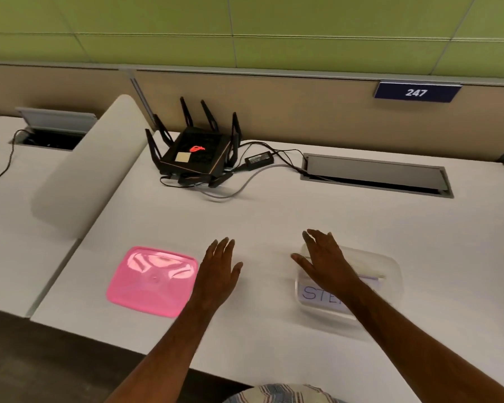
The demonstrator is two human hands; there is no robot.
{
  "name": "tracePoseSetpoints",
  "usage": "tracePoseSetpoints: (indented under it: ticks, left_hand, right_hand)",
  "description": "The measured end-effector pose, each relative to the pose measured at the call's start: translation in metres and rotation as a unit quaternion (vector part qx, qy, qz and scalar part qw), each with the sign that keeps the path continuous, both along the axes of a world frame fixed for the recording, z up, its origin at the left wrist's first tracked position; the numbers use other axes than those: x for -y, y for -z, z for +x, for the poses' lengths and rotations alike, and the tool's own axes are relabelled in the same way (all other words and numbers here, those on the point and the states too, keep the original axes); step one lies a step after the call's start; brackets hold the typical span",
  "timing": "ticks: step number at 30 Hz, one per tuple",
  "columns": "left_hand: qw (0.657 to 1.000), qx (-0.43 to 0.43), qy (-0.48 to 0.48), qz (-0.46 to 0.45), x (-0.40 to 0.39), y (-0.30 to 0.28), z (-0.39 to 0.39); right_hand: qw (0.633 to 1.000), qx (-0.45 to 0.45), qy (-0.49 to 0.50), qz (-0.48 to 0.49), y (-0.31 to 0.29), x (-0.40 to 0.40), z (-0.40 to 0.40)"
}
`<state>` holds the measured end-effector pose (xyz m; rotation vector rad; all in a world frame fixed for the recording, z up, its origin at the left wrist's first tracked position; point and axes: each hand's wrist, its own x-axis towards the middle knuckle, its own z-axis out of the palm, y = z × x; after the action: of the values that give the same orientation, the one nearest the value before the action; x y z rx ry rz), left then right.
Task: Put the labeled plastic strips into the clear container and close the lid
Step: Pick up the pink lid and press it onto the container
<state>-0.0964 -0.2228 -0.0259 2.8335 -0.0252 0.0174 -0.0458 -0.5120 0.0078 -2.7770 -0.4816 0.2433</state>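
A clear plastic container (387, 274) stands on the white desk at the right, without its lid. Inside it lie white labeled strips (317, 293); one shows the letters "STE", the rest is hidden by my arm. My right hand (325, 258) hovers flat over the container's left part, fingers spread, holding nothing. A pink lid (152, 282) lies flat on the desk at the left. My left hand (218, 269) is stretched out flat just to the right of the lid, fingers apart and empty.
A black router (195, 154) with several antennas, a power brick (259, 159) and cables sits at the back of the desk (274, 216). A grey cable hatch (376, 175) lies back right. A padded divider (90, 167) borders the left. The desk's front edge is near my body.
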Motion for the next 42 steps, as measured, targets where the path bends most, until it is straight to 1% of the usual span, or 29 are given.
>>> tracePoseSetpoints:
  ticks: [5, 13, 21, 24, 27, 30, 33, 35, 42]
  left_hand:
    - [0.998, -0.034, -0.046, 0.004, -0.046, 0.008, -0.006]
    - [0.987, -0.07, -0.142, -0.04, -0.112, 0.01, -0.016]
    - [0.971, -0.089, -0.218, -0.05, -0.171, 0.014, -0.026]
    - [0.968, -0.09, -0.231, -0.045, -0.188, 0.017, -0.03]
    - [0.963, -0.091, -0.252, -0.041, -0.201, 0.021, -0.035]
    - [0.95, -0.112, -0.289, -0.044, -0.211, 0.025, -0.039]
    - [0.935, -0.135, -0.322, -0.058, -0.218, 0.028, -0.038]
    - [0.932, -0.141, -0.329, -0.06, -0.222, 0.031, -0.038]
    - [0.931, -0.143, -0.33, -0.06, -0.227, 0.037, -0.038]
  right_hand:
    - [0.999, 0.003, -0.037, -0.033, 0.005, -0.038, 0.012]
    - [0.995, 0.002, -0.095, -0.012, 0.018, -0.102, 0.022]
    - [0.989, -0.046, -0.139, -0.002, 0.038, -0.17, 0.018]
    - [0.986, -0.063, -0.153, -0.022, 0.05, -0.192, 0.014]
    - [0.985, -0.055, -0.149, -0.069, 0.061, -0.211, 0.008]
    - [0.983, -0.101, -0.128, -0.086, 0.073, -0.228, 0.003]
    - [0.977, -0.186, -0.09, -0.058, 0.083, -0.241, 0.001]
    - [0.97, -0.228, -0.073, -0.034, 0.086, -0.247, 0.0]
    - [0.956, -0.287, -0.032, 0.051, 0.088, -0.257, -0.006]
